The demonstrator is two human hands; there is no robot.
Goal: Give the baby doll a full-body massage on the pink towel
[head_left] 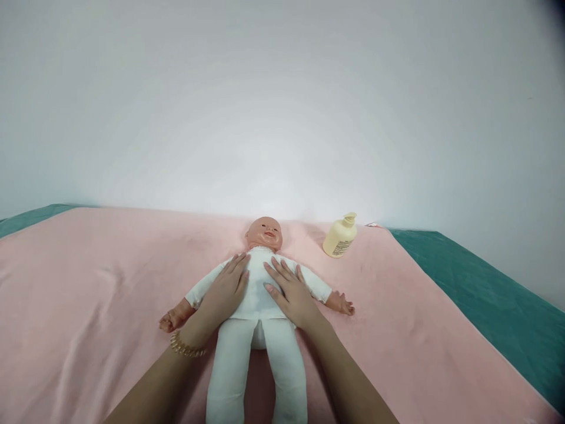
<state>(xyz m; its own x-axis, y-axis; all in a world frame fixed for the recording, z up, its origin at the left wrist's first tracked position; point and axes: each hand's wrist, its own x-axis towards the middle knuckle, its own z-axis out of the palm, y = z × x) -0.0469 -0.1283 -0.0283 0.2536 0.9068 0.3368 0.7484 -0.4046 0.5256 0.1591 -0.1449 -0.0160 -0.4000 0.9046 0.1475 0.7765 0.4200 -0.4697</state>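
Note:
A baby doll with a white cloth body lies on its back, head away from me and arms spread to the sides. Flat on the left side of its chest rests my left hand, fingers stretched out, a golden coiled band around that wrist. My right hand lies on the right side of the chest with its fingers spread. Neither hand grips anything. Between them the middle of the doll's white torso shows. The doll's feet are outside the picture.
A pale yellow pump bottle stands right of the doll's head, dark print on its side. Under everything spreads a pink blanket, wrinkled at the left. Green fabric shows beyond its edges. A pale wall rises behind.

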